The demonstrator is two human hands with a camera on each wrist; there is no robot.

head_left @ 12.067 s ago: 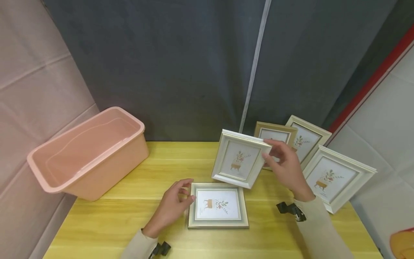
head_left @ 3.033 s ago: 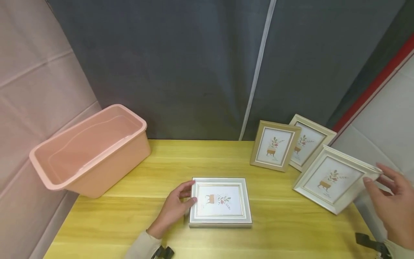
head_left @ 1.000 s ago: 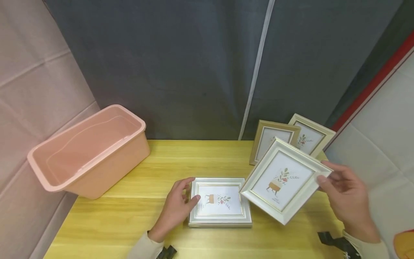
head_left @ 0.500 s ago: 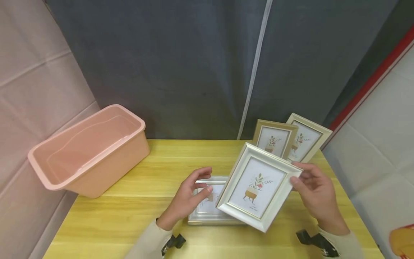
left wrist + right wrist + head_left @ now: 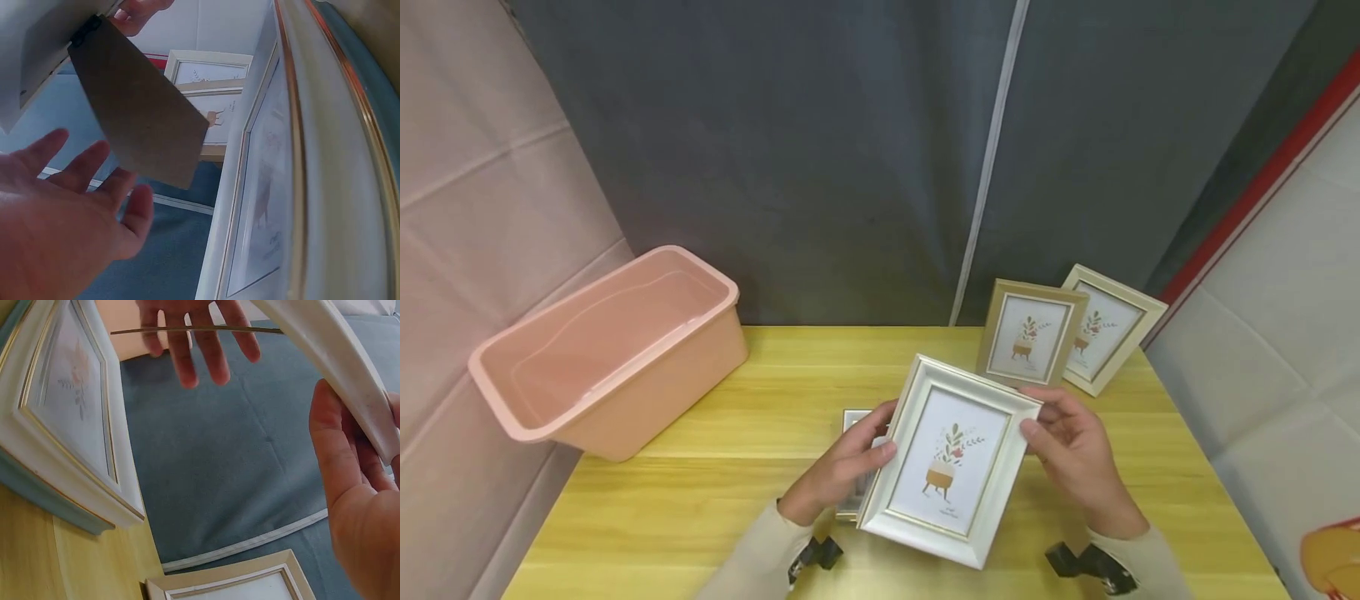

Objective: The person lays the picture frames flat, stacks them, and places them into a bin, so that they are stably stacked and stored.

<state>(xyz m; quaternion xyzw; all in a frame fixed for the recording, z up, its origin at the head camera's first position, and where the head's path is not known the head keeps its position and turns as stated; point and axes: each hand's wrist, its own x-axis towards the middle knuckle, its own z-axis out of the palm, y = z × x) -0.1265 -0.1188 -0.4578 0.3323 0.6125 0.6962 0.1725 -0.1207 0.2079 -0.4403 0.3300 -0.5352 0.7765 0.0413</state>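
Observation:
My right hand (image 5: 1078, 458) pinches the upper right corner of a white picture frame (image 5: 953, 467) with a thin gold inner edge. The frame is raised and tilted, its plant picture facing me. Close at its left side is my left hand (image 5: 835, 473); in the left wrist view its fingers are spread and extended behind the frame, near the folded-out brown stand leg (image 5: 140, 112). Below lies a stack of two frames (image 5: 848, 507), mostly covered by the held frame in the head view; its upper frame is silvery white with gold lines (image 5: 75, 469).
At the back right a tan picture frame (image 5: 988, 350) stands upright, overlapping a cream frame (image 5: 1131, 337) behind it. A pink plastic bin (image 5: 647, 379) sits at the table's left. The yellow wooden table (image 5: 700, 508) meets a dark grey curtain (image 5: 775, 167) at the back.
A white frame was laid on the flat one. My right hand then took the rightmost frame and carried it left over the stack. The left hand left the stack and rose to the carried frame.

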